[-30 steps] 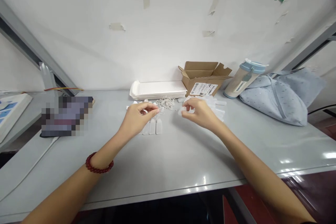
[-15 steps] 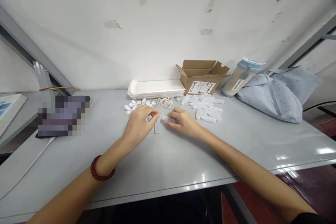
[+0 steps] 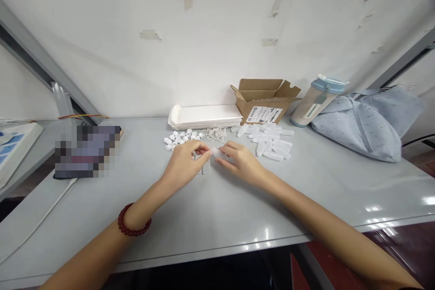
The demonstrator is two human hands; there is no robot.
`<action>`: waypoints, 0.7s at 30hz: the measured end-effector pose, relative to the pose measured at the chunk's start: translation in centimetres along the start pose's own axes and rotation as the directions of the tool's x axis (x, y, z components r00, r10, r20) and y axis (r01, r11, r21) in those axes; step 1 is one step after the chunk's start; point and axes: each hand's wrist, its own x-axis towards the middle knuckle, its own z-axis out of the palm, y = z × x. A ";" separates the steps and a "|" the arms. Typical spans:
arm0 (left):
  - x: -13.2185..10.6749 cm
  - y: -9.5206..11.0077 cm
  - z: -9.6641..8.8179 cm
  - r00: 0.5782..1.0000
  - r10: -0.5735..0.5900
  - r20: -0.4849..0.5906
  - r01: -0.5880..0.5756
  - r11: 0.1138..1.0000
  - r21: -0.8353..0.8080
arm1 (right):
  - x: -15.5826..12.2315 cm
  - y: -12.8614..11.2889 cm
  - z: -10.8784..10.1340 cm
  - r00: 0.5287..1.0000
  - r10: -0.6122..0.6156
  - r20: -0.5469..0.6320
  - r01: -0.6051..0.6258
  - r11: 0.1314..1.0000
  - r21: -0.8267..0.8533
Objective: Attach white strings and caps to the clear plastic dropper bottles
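My left hand (image 3: 185,165) and my right hand (image 3: 239,161) meet over the middle of the grey table (image 3: 217,199). Both pinch a small clear plastic vial (image 3: 215,152) held between their fingertips. Under the left hand lie finished vials (image 3: 205,167) side by side. A heap of small white caps (image 3: 178,137) sits just beyond the left hand. A pile of clear vials (image 3: 270,140) lies beyond the right hand. A tangle of white string loops (image 3: 215,133) lies between the two heaps.
White trays (image 3: 204,116) are stacked at the wall, beside an open cardboard box (image 3: 263,99). A blue-lidded bottle (image 3: 314,102) leans on a light blue bag (image 3: 363,124). A blurred dark object (image 3: 86,149) with a white cable (image 3: 37,222) lies at left.
My right hand came back from the vial pile to the middle with a vial. My left hand moved to meet it, and both now hold the vial together.
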 end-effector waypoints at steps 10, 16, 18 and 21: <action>0.2 0.2 -0.7 0.990 -0.094 0.105 0.115 0.970 -0.215 | -0.4 -0.6 -0.1 0.992 -0.107 -0.069 0.093 0.979 -0.182; 0.1 0.4 -0.5 0.974 -0.160 0.163 0.194 0.956 -0.219 | -0.5 -0.8 0.1 0.970 -0.203 -0.137 0.142 0.922 -0.360; 0.1 0.5 -0.5 0.968 -0.188 0.167 0.219 0.957 -0.192 | -0.5 -0.9 0.1 0.968 -0.222 -0.115 0.170 0.921 -0.350; 0.0 0.6 -0.5 0.971 -0.196 0.140 0.220 0.957 -0.191 | -0.5 -1.2 0.1 0.985 -0.133 -0.107 0.120 0.986 -0.117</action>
